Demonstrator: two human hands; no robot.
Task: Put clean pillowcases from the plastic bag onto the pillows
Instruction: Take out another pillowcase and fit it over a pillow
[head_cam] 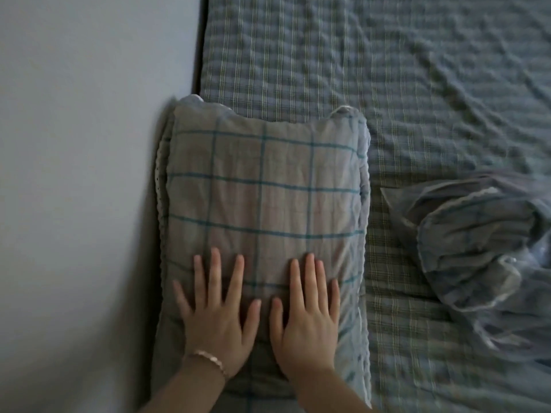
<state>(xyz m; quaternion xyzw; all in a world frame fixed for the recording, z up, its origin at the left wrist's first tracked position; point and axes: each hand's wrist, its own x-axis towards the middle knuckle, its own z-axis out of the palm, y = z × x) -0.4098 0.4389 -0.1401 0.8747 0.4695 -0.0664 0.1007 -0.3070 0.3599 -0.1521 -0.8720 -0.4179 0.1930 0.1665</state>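
The person's two hands lie flat, palms down, side by side on the near half of a pillow [262, 204]. The left hand [217, 320] has its fingers straight and fanned wide. The right hand [304, 326] has its fingers straight too, but held closer together. Neither hand grips or pinches anything; both press on the cloth with open palms. The thumbs point toward each other with a narrow gap between them, not touching. A thin pale bracelet [208, 357] circles the left wrist.

The pillow is dressed in a pillowcase [328, 162] of pale grey-beige cloth crossed by thin teal lines in a large check, with a lighter ruffled border along its right edge and far corners. A strip of white lace-like trim [160, 180] shows along its left side. The pillow lies at the left edge of the bed [402, 338], right against the pale wall [74, 144].

The bed is covered by a wrinkled sheet [387, 70] in a fine blue-grey plaid. To the right of the pillow, apart from it, a crumpled heap of blue-grey cloth [477, 248] rests on the sheet. Something pale and shiny shows among its folds, but the blur makes it impossible to tell whether that is plastic.
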